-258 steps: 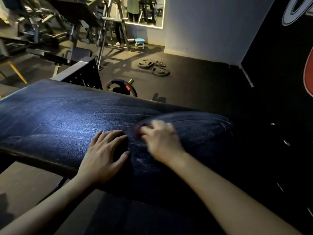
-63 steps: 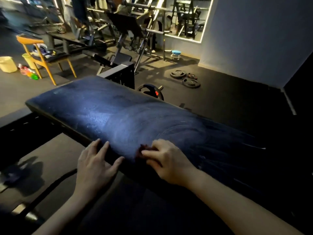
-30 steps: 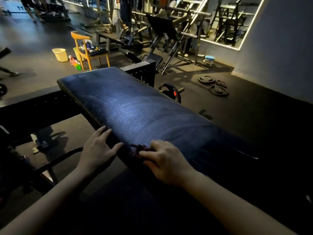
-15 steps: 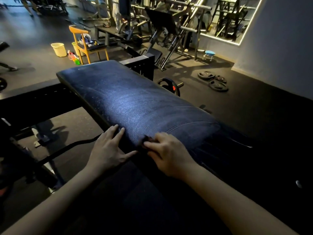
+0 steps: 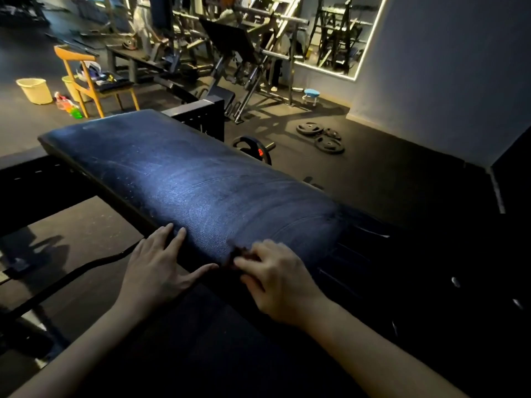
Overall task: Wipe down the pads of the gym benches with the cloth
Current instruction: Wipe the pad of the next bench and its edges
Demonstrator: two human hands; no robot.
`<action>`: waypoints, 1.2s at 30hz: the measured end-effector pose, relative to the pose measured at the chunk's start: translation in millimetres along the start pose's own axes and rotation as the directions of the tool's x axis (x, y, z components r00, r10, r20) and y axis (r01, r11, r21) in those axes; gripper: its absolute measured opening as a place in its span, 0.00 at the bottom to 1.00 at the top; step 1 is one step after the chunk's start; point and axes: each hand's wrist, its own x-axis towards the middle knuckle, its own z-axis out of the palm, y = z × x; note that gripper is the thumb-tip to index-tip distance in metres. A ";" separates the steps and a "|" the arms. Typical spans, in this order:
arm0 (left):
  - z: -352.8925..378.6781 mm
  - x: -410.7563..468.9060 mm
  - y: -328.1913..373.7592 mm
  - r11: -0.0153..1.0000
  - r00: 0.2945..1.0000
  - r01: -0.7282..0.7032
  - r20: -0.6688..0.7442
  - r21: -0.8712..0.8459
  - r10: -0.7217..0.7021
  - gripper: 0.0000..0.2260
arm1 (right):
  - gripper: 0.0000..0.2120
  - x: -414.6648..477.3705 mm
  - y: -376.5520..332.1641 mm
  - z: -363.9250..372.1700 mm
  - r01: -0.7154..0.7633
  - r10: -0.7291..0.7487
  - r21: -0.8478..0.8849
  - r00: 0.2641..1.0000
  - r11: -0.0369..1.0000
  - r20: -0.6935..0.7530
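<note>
Cloth (image 5: 239, 254), apparently bunched, gripped under right hand (image 5: 277, 280) at near edge of pad (image 5: 186, 179); unwiped length runs away up-left. Left hand (image 5: 161, 268) flat, fingers spread, just beside.

Dim light is filling the gym. A pale sheen is glaring off the bench pad (image 5: 184, 191), a lit strip is glowing around the far mirror (image 5: 339, 35), the lower right is sinking into black, and the right hand (image 5: 277, 281) is blurring slightly.

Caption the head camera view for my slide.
Right hand holds a dark cloth against the near edge of the blue bench pad; left hand rests flat beside it.
</note>
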 end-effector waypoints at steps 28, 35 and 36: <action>-5.2 10.2 -14.6 0.986 0.987 -0.161 -0.004 0.036 0.161 0.51 | 0.11 59.3 84.7 -6.3 -0.712 0.670 -0.117 0.695 0.692 -0.261; -1.9 5.5 -20.8 0.984 0.983 -0.179 -0.052 -0.008 0.178 0.49 | 0.11 -26.8 0.1 -5.9 -0.241 0.228 -0.082 0.963 0.967 -0.144; -0.8 5.5 -20.4 0.984 0.983 -0.178 -0.052 -0.017 0.177 0.49 | 0.11 -40.1 28.3 -20.9 -0.363 0.338 -0.132 0.924 0.922 -0.180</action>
